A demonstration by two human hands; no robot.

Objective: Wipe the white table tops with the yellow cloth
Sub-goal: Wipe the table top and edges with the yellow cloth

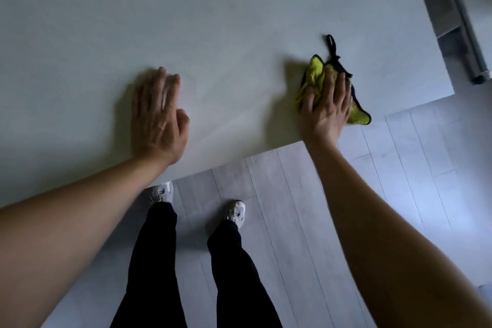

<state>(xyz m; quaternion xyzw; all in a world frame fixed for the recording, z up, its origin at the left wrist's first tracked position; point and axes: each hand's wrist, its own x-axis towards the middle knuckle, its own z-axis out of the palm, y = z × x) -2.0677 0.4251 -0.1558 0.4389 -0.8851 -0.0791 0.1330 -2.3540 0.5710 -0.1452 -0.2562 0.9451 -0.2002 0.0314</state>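
The right hand (326,104) lies flat, fingers spread, on the yellow cloth (316,74). The left hand (157,117) rests flat on the white table (213,8).

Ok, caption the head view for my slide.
Right hand presses the yellow cloth flat on the white table; left hand rests alongside.

A smooth, matt white bench (213,21) was seen beneath a crumpled, fuzzy yellow cloth (314,74) edged in black fabric; the pale grey plank floor (292,208) showed wood grain.
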